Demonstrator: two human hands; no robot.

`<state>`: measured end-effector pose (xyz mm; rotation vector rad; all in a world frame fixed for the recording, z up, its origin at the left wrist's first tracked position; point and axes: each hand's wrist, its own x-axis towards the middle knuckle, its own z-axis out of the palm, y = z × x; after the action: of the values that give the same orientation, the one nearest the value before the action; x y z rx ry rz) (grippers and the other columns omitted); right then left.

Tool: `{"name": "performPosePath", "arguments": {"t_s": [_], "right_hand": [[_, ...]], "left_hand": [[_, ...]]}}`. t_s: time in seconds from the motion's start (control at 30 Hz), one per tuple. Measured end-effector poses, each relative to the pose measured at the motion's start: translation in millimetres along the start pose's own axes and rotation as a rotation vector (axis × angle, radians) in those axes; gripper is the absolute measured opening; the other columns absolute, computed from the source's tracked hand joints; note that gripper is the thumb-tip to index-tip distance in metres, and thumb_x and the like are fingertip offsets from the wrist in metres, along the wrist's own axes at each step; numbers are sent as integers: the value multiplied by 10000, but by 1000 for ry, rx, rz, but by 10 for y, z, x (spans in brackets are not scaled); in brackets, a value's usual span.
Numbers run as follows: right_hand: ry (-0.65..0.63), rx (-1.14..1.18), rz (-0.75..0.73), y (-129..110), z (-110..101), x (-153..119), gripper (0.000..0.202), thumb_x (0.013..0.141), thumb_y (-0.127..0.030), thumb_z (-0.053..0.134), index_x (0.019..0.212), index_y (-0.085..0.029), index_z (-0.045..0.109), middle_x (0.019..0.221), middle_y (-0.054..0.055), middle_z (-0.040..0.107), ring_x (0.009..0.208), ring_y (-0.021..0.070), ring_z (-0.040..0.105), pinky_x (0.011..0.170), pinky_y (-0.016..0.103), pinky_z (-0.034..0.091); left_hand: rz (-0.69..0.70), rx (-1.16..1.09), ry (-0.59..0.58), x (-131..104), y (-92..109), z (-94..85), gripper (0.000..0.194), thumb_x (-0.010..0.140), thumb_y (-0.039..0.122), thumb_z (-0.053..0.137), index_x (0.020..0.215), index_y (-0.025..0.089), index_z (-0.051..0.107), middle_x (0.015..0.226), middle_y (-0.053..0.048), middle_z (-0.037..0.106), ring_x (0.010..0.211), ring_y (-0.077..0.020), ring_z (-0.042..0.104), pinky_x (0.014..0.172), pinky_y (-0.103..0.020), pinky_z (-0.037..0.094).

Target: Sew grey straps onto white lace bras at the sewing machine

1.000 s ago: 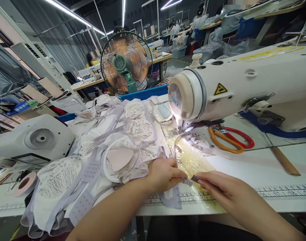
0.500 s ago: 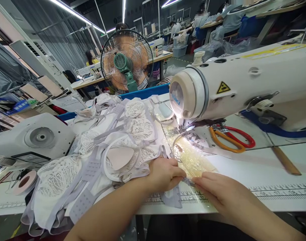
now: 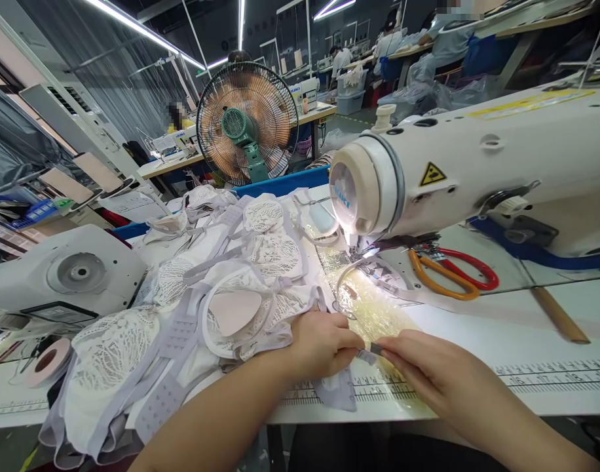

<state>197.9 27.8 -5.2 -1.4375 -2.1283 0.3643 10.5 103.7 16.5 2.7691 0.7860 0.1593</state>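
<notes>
My left hand (image 3: 324, 342) is closed in a pinch on the lavender edge of a white lace bra (image 3: 285, 305), whose cup lies turned up beside it. My right hand (image 3: 430, 360) pinches a small dark grey strip (image 3: 376, 349) between thumb and forefinger. A narrow gap separates the two hands, and a pale label-like piece shows below the strip. From near the left fingers, a light strap (image 3: 343, 274) curves up toward the needle area of the sewing machine (image 3: 369, 183). Under the hands lies a shiny yellowish film (image 3: 378, 311).
More lace bras (image 3: 116, 347) are heaped on the left. Orange- and red-handled scissors (image 3: 445, 275) rest right of the needle, with a wooden-handled tool (image 3: 560, 314) farther right. A printed ruler (image 3: 536, 377) runs along the front edge. A fan (image 3: 248, 121) stands behind the table.
My right hand has moved slightly right, away from the left fingers, and the dark grey strip now shows between them. My left hand stays almost where it was.
</notes>
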Motion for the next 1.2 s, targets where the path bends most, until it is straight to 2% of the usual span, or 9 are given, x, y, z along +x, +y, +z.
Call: {"name": "performPosePath", "arguments": {"t_s": [0.33, 0.5, 0.6, 0.8, 0.97, 1.03, 1.13, 1.2], "right_hand": [[-105, -7, 50, -17, -31, -4, 276, 886, -288, 385, 844, -236, 652, 678, 14, 613, 616, 175, 592, 525, 294, 468], [-137, 106, 149, -43, -7, -5, 284, 893, -328, 377, 857, -235, 643, 753, 27, 652, 677, 175, 610, 578, 285, 482], [-146, 164, 185, -38, 15, -11, 289, 891, -354, 382, 845, -240, 643, 784, 30, 665, 709, 177, 618, 608, 280, 485], [-184, 221, 163, -32, -60, 44, 270, 853, -359, 432, 744, -249, 653, 685, 19, 643, 635, 179, 593, 575, 273, 457], [-243, 378, 262, -40, -149, 71, 331, 859, -417, 397, 710, -221, 618, 683, 25, 628, 651, 180, 578, 582, 272, 447], [-181, 388, 349, -24, -146, 44, 327, 858, -441, 373, 807, -217, 606, 664, 19, 609, 639, 181, 570, 578, 279, 443], [-63, 380, 432, -6, -121, 6, 349, 850, -430, 364, 1070, -219, 534, 634, -10, 578, 588, 171, 547, 570, 282, 435], [-96, 393, 400, -17, -114, 10, 311, 849, -391, 366, 1042, -231, 550, 674, -6, 591, 614, 166, 549, 596, 278, 434]], "left_hand": [[25, 20, 20, 0, -4, 37, 193, 780, 233, 496, 853, 243, 674, 714, 21, 626, 673, -125, 582, 572, -269, 324], [0, 92, 12, 2, 63, 70, 89, 718, 211, 507, 666, 184, 574, 638, 34, 616, 620, -126, 560, 568, -285, 290], [13, 145, 59, -7, 84, 125, 122, 719, 214, 485, 603, 175, 493, 595, 32, 596, 583, -123, 541, 571, -298, 271], [50, 164, 153, -29, 69, 223, 150, 741, 213, 458, 596, 175, 452, 579, 30, 577, 560, -114, 516, 557, -305, 242], [39, 118, 148, -23, 45, 197, 123, 743, 219, 464, 634, 185, 508, 597, 22, 593, 586, -123, 536, 569, -290, 279], [46, 53, 160, -20, 32, 178, 109, 749, 220, 465, 686, 189, 548, 617, 17, 611, 603, -127, 552, 572, -281, 299], [73, -35, 204, -21, 15, 160, 136, 769, 218, 453, 741, 184, 582, 642, 8, 625, 607, -123, 561, 567, -266, 320], [91, -57, 229, -26, 10, 153, 156, 780, 222, 444, 752, 183, 593, 643, 5, 625, 603, -121, 561, 568, -263, 326]]}}
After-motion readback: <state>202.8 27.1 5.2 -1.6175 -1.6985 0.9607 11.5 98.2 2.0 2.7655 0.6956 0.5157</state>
